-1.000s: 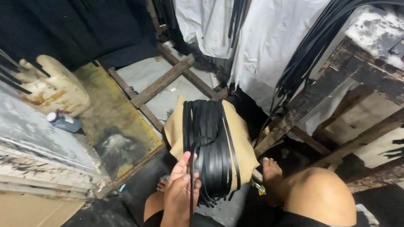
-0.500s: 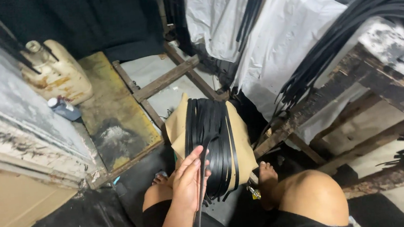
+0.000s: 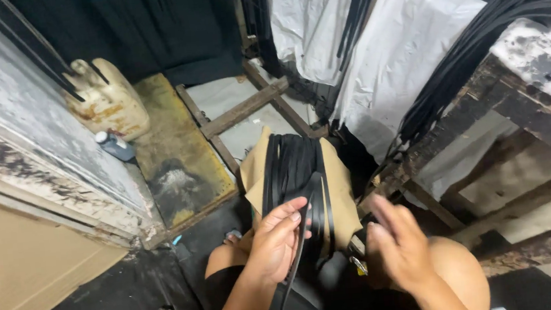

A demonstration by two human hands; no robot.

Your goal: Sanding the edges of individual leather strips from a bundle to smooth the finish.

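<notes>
the left hand (image 3: pixel 276 241) is gripping one black strip (image 3: pixel 308 222) between thumb and fingers, the strip's lower end hanging down past the wrist toward 6 o'clock. half a second back this hand was lying flat on the bundle; now it is curling around a single strip and lifting it clear of the rest, so one piece is being separated out. the right hand (image 3: pixel 397 251) was out of sight a moment ago, with only the knee showing there; now it is coming in at 4 o'clock, fingers spread wide and blurred with motion, holding nothing, close to the strip but not touching it.

the bundle of black strips (image 3: pixel 293 167) is lying draped over a tan sheet (image 3: pixel 338 189) just above the knees, at the middle of the view. more black strips (image 3: pixel 478 44) are hanging over a worn wooden bench (image 3: pixel 537 105) at 2 o'clock. a stained white jug (image 3: pixel 108 100) and a small bottle (image 3: pixel 115 146) are sitting at 10 o'clock, well apart from the hands.
</notes>
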